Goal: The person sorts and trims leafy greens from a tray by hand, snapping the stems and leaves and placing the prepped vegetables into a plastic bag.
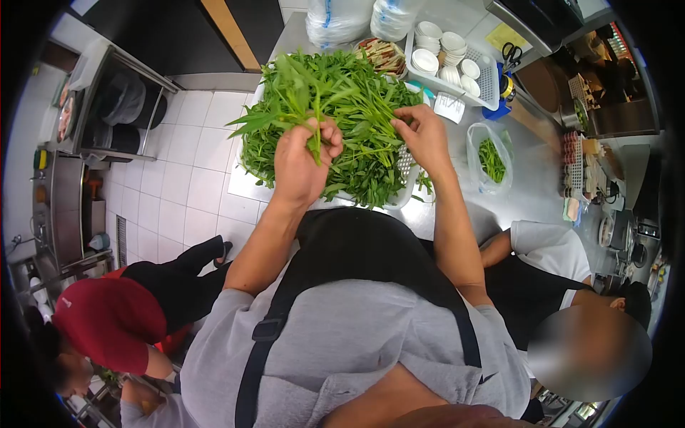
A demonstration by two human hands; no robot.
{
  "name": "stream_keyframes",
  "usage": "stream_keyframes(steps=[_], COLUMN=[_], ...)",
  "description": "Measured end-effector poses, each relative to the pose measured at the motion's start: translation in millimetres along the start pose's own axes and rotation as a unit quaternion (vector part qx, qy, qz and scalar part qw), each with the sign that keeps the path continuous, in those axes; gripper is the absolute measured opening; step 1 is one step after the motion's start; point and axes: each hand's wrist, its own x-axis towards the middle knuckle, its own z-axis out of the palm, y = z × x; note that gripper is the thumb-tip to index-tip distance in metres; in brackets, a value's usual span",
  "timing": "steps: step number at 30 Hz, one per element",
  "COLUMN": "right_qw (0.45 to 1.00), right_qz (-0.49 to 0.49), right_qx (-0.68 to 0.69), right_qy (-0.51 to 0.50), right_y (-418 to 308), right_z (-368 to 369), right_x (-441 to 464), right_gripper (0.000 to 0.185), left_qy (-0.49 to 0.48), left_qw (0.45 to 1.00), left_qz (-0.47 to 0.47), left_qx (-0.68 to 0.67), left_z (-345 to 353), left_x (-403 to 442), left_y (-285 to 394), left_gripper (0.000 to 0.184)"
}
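Head view: the left hand [305,158] is closed around a bunch of leafy greens [292,96], its fingers curled about the stems and the leaves spreading out beyond them. The right hand [422,135] pinches between thumb and forefinger at stems on the right side of the green pile [357,164]. That pile lies beneath and between the hands, heaped in a white perforated basket [407,178] on the metal worktop [531,175].

To the right of the right hand, a clear plastic bag [502,182] holds cut green stems [491,158]. Just beyond the right hand is a white label [448,107], and farther off a white crate [488,75] contains stacked small dishes [427,60]. Past the pile, between the hands, sit a container of reddish and pale strips [380,57] and plastic-wrapped stacks [332,23]. Scissors [511,54] stand beyond the crate's right side.

Well to the left of the left hand is tiled floor [187,167]; a person in a red top [107,317] bends nearer the wearer's body. Another person in a white top and black apron [546,246] is close by the right forearm.
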Motion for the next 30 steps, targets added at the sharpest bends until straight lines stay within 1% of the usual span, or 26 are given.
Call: stream_keyframes(steps=[3,5,8,11,12,15,18,21,22,24,25,26,27,28,29,30], right_qw=[0.999,0.998,0.998,0.992,0.985,0.984,0.960,0.947,0.947,0.948,0.961,0.971,0.977,0.979,0.979,0.979], right_qz=[-0.011,-0.030,-0.022,0.052,0.071,0.034,0.036,0.030,0.025,0.016,-0.023,-0.063,-0.102,-0.095,-0.102,-0.108], right_qx=[0.025,0.042,-0.026,0.113,0.155,0.169,0.266,0.302,0.301,0.300,0.261,0.221,0.180,0.178,0.175,0.171], right_qy=[0.017,0.025,-0.054,0.012,0.015,0.041,0.085,0.106,0.107,0.108,0.089,0.071,0.055,0.007,0.011,0.015], right_y=[-4.9,-8.7,-4.1,-12.9,-12.5,-19.6,-27.5,-36.3,-40.3,-48.6,-49.6,-49.0,-49.4,-51.9,-52.0,-51.9], right_z=[-0.8,-5.2,-5.1,-11.6,-14.0,-21.5,-23.5,-23.2,-21.9,-16.1,-11.4,-6.2,-2.8,-2.1,-2.7,-3.2], right_x=[0.4,0.0,-0.8,-2.4,-2.2,-5.5,-9.9,-16.8,-19.9,-26.9,-31.2,-35.9,-39.6,-42.2,-42.2,-41.5], right_gripper=[0.020,0.020,0.019,0.016,0.015,0.013,0.010,0.007,0.008,0.009,0.009,0.010,0.011,0.013,0.013,0.013], left_qy=[-0.016,-0.010,-0.013,-0.001,0.007,-0.012,-0.024,-0.034,-0.021,-0.024,-0.026,-0.001,0.017,0.034,0.050,0.079], left_qw=[0.999,1.000,0.999,0.996,0.994,0.999,0.996,0.991,0.988,0.986,0.984,0.986,0.986,0.986,0.984,0.978], left_qz=[0.005,-0.004,-0.038,-0.052,-0.055,-0.031,-0.082,-0.127,-0.148,-0.146,-0.144,-0.143,-0.124,-0.106,-0.089,-0.092], left_qx=[0.040,0.017,-0.017,-0.073,-0.094,-0.021,-0.015,0.010,0.020,0.076,0.105,0.084,0.105,0.127,0.148,0.168], left_z=[9.2,8.2,2.5,0.7,0.4,-8.7,-6.6,7.2,12.7,20.9,23.5,23.5,19.3,14.3,11.2,11.8], left_x=[-2.8,-2.2,-0.8,0.9,0.3,5.0,3.5,-4.2,-5.8,-2.2,1.1,4.4,9.5,15.1,17.6,17.4], left_y=[9.7,7.5,2.4,-0.4,-1.8,-11.8,-17.1,-20.8,-23.4,-28.8,-31.3,-35.3,-39.7,-44.7,-48.0,-45.6], left_gripper=[0.017,0.019,0.019,0.015,0.013,0.021,0.033,0.032,0.033,0.034,0.035,0.032,0.030,0.028,0.026,0.025])
